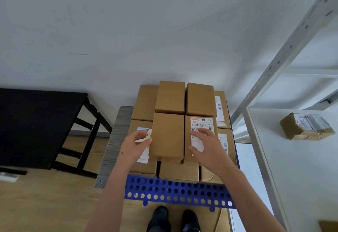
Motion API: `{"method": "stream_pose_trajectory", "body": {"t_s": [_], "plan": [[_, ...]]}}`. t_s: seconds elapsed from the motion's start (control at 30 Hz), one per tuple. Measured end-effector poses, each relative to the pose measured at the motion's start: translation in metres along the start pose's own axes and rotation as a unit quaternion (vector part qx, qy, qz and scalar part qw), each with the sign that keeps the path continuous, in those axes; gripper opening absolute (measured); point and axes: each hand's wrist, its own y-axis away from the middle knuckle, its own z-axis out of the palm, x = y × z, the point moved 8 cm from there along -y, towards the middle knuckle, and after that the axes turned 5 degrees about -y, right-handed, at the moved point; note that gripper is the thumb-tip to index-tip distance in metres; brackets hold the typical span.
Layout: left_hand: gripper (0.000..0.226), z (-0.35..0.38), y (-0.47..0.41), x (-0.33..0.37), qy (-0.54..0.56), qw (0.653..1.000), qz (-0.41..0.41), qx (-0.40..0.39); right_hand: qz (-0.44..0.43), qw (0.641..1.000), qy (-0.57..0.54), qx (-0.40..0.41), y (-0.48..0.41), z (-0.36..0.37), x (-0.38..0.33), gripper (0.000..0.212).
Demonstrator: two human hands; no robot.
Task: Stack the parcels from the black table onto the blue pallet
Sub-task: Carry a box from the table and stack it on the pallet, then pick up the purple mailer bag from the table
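Several brown cardboard parcels are stacked in layers on the blue perforated pallet (175, 191). The near plain parcel (168, 135) lies on the top layer. My left hand (134, 145) touches its left side, fingers curled but apart. My right hand (206, 145) hovers over the neighbouring labelled parcel (200, 124), fingers spread, holding nothing. Two more plain parcels (171, 96) sit behind them. The black table (36, 125) stands to the left with no parcel on its visible top.
A white metal shelf (292, 158) stands at the right, holding a taped parcel (307, 126). A grey wooden board (113, 145) lies along the pallet's left side. My shoes (173, 220) are just in front of the pallet. A white wall is behind.
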Motion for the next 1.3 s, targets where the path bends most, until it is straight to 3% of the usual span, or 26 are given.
{"method": "stream_pose_trajectory", "body": {"t_s": [0.27,0.63,1.03,1.3], "plan": [[0.015,-0.019,0.036,0.034,-0.067,0.993,0.052,0.076,-0.048,0.998,-0.025,0.011,-0.001,-0.013,-0.010,0.045],[0.018,-0.037,0.099,0.054,-0.073,0.980,0.065,0.172,-0.147,0.988,-0.032,-0.046,-0.005,-0.005,-0.049,0.038],[0.017,-0.102,0.154,0.007,-0.030,0.961,0.022,0.273,-0.220,0.967,-0.024,-0.126,0.010,0.049,-0.124,0.038],[0.019,-0.182,0.170,-0.031,-0.039,0.951,0.026,0.307,-0.266,0.956,-0.031,-0.121,0.026,0.104,-0.202,0.030]]}}
